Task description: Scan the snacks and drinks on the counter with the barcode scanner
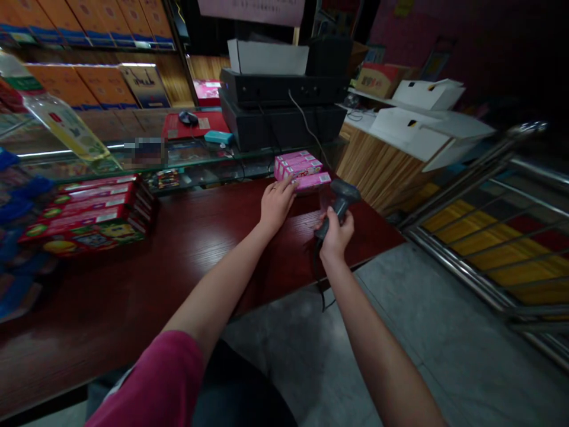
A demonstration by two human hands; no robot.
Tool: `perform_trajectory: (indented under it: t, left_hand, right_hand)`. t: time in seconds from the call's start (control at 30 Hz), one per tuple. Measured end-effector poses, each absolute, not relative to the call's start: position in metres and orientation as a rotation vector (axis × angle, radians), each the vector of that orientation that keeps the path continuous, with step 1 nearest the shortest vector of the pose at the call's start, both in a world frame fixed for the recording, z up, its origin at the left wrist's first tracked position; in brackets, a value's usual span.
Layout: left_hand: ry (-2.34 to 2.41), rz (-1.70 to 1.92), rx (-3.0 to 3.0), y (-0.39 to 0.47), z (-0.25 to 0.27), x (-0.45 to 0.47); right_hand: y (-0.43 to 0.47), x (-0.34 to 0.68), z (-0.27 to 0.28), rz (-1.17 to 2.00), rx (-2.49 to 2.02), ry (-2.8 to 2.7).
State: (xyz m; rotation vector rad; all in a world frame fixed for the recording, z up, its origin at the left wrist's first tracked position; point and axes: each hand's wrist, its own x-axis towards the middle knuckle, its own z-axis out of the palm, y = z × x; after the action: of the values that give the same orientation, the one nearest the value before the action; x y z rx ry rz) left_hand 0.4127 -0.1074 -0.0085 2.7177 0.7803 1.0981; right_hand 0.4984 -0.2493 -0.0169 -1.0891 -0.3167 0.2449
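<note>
My right hand point(338, 234) is closed around the handle of a dark grey barcode scanner point(345, 193), its head turned up above the tabletop. A cord hangs down from the handle. To its left, my left hand point(277, 204) reaches over the red-brown table point(191, 237), fingers stretched out and touching the left end of a small pink box point(312, 180). Right behind that box lies a group of similar pink boxes point(296, 163), side by side. The undersides of the left fingers are hidden.
Red juice-drink cartons point(95, 216) and blue-capped bottles point(22, 219) stand at the left, near a tilted clear bottle point(66, 127). Behind the table is a glass counter with a mouse point(188, 118) and black machines point(284, 98). A metal railing point(471, 284) stands at the right.
</note>
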Motion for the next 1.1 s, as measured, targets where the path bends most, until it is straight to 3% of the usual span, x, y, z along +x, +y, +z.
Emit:
perform_trajectory:
  t: [0.23,0.57,1.1]
  left_hand:
    - [0.695,1.094,2.740,-0.111,-0.011,0.343]
    - [0.997,1.235,2.531,-0.079,-0.016,0.165]
    - [1.073,1.229,2.491,-0.077,-0.018,0.161]
  right_hand:
    - [-0.272,0.489,-0.011,0.322,-1.059,-0.381]
    - [-0.255,0.406,-0.001,0.875,-1.083,-0.810]
    - [-0.237,0.360,-0.011,0.764,-1.188,-0.885]
